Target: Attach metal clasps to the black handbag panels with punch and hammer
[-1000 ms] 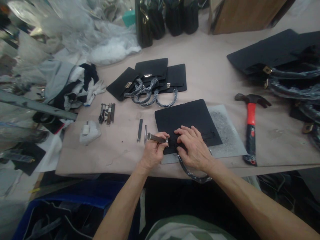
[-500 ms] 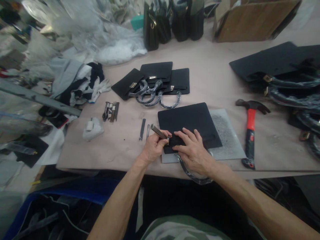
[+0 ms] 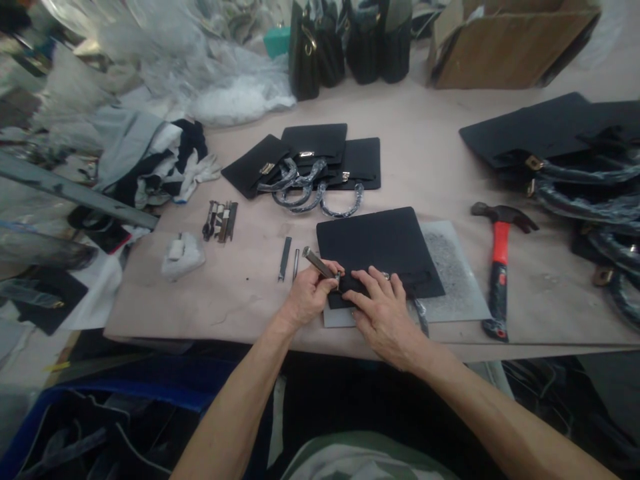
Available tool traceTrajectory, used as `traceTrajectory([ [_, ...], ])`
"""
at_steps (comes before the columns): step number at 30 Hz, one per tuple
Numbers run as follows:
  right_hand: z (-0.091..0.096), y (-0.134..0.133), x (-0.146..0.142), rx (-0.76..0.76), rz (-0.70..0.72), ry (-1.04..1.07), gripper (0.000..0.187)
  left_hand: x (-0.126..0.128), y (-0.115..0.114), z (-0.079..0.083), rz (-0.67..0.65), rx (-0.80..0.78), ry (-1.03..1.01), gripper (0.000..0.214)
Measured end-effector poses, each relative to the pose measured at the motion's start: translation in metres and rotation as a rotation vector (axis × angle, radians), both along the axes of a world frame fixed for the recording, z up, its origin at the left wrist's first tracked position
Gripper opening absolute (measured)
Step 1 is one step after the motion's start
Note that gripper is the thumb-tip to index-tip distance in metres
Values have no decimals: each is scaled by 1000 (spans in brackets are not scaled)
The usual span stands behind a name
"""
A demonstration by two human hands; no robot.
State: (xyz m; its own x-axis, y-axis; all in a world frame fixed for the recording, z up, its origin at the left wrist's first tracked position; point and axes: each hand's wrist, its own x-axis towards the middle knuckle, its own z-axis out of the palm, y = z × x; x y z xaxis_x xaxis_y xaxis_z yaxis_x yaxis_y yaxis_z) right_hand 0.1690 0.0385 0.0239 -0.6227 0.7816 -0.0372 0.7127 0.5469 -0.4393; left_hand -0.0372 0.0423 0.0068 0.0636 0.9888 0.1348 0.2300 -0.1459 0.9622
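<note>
A black bag panel (image 3: 373, 243) lies flat on a grey metal plate (image 3: 455, 287) at the table's front edge. My left hand (image 3: 310, 293) is closed round a metal punch (image 3: 317, 262), which leans at the panel's left corner; its lower tip is partly hidden by my fingers. My right hand (image 3: 385, 317) rests open on the panel's near edge, fingers spread and pointing toward the punch. Part of a plastic-wrapped handle (image 3: 421, 316) shows beside the right wrist. Left of my left hand lie a flat metal bar (image 3: 285, 259) and a thin metal rod (image 3: 296, 263).
A red and black claw hammer (image 3: 500, 267) lies right of the plate. Black bag panels with wrapped handles (image 3: 341, 212) are stacked beyond it, with more panels (image 3: 545, 127) at right. Several small metal tools (image 3: 220, 221) lie left. A cardboard box (image 3: 515, 50) stands behind.
My right hand has shifted slightly down toward the panel's near edge, and the wrapped handle beneath it now shows less. My left hand keeps its hold on the punch.
</note>
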Motion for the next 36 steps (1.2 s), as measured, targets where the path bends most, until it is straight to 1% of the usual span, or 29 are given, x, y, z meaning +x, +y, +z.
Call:
traceTrajectory([
  [2, 0, -1, 0, 25, 11, 3, 40, 2, -1, 0, 13, 16, 7, 9],
  [7, -2, -10, 6, 156, 37, -16, 41, 7, -4, 0, 45, 71, 53, 11],
  [9, -2, -13, 9, 169, 52, -6, 41, 9, -6, -2, 53, 87, 79, 12],
  [12, 0, -16, 15, 162, 81, 65, 38, 12, -9, -5, 74, 131, 126, 12],
  [14, 4, -18, 22, 172, 64, 145, 35, 15, -10, -6, 95, 167, 161, 12],
  [17, 11, -16, 40, 244, -33, 259, 31, 18, -11, -7, 109, 214, 191, 13],
  [20, 13, -1, 71, 352, -210, 271, 27, 19, -11, -7, 108, 247, 213, 12],
  [22, 13, 14, 98, 419, -375, 160, 31, 20, -11, -7, 106, 257, 228, 13],
  [24, 10, 31, 126, 428, -543, -31, 38, 21, -11, -7, 105, 260, 239, 13],
  [26, 8, 47, 152, 342, -693, -172, 38, 22, -11, -6, 96, 259, 245, 15],
  [27, 7, 55, 164, 251, -758, -159, 32, 22, -10, -6, 87, 253, 247, 15],
  [28, 6, 63, 173, 142, -814, -86, 25, 23, -10, -6, 78, 244, 248, 16],
  [29, 6, 71, 180, 31, -853, 22, 23, 23, -10, -5, 71, 236, 249, 17],
  [30, 8, 78, 185, -70, -864, 139, 26, 23, -10, -4, 70, 228, 249, 18],
  [31, 10, 86, 188, -150, -855, 241, 29, 24, -10, -3, 73, 217, 249, 18],
  [33, 21, 99, 187, -260, -785, 374, 34, 25, -10, -2, 82, 188, 253, 16],
  [35, 38, 103, 177, -329, -700, 466, 40, 26, -11, -1, 89, 157, 262, 15],
  [36, 48, 100, 169, -361, -680, 515, 40, 27, -11, -1, 92, 145, 263, 15],
])
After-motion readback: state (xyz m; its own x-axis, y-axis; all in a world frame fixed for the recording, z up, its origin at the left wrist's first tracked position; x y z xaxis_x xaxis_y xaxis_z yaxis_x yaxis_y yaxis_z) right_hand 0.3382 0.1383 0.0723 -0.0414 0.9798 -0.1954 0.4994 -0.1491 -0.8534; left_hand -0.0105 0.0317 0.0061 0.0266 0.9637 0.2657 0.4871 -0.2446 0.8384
